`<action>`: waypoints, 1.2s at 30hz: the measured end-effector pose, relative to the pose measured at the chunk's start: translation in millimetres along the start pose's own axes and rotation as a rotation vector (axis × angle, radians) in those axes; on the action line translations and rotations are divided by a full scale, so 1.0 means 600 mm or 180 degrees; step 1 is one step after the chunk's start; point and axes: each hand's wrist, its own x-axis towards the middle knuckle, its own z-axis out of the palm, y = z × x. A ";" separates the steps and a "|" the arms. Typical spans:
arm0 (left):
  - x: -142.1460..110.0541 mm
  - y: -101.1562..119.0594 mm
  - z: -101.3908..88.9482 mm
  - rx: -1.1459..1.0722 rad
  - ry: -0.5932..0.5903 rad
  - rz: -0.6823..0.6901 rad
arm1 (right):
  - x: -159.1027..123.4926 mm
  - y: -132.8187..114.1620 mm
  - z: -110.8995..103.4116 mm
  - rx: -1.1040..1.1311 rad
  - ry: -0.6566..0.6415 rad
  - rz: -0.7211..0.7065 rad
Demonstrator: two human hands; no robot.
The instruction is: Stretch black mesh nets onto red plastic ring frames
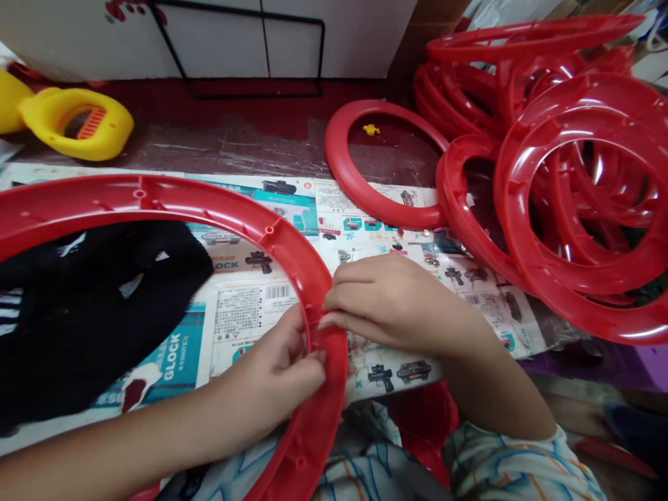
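Observation:
A large red plastic ring (203,202) with a hollow, ribbed channel and small pegs faces up at the left and middle. My left hand (266,376) is closed around its right side, with the thumb in the channel and the fingers under the inner edge. Over the outer rim reaches my right hand (386,299), its fingertips pinched together inside the channel. Whatever sits between those fingertips is hidden. Beneath the ring, a black cloth (130,299) lies on the printed cardboard sheets (261,313) covering the table.
Several red rings (579,257) are heaped at the right. One darker red ring (355,167) lies nearer the middle, with a small yellow piece (371,129) inside it. A yellow plastic part (109,132) lies at the left. Behind stand a black wire frame (250,12) and a white box (360,42).

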 end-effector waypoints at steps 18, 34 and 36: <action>-0.017 0.014 -0.027 0.1677 -0.0621 -0.0032 | 0.003 -0.003 0.004 -0.0480 -0.0019 -0.0374; -0.005 0.017 -0.012 0.0083 0.0289 0.0291 | 0.002 -0.028 0.003 -0.0755 -0.0136 -0.0073; -0.006 0.021 -0.019 0.0330 0.0179 0.0276 | -0.001 -0.038 0.000 -0.0867 -0.0245 0.0152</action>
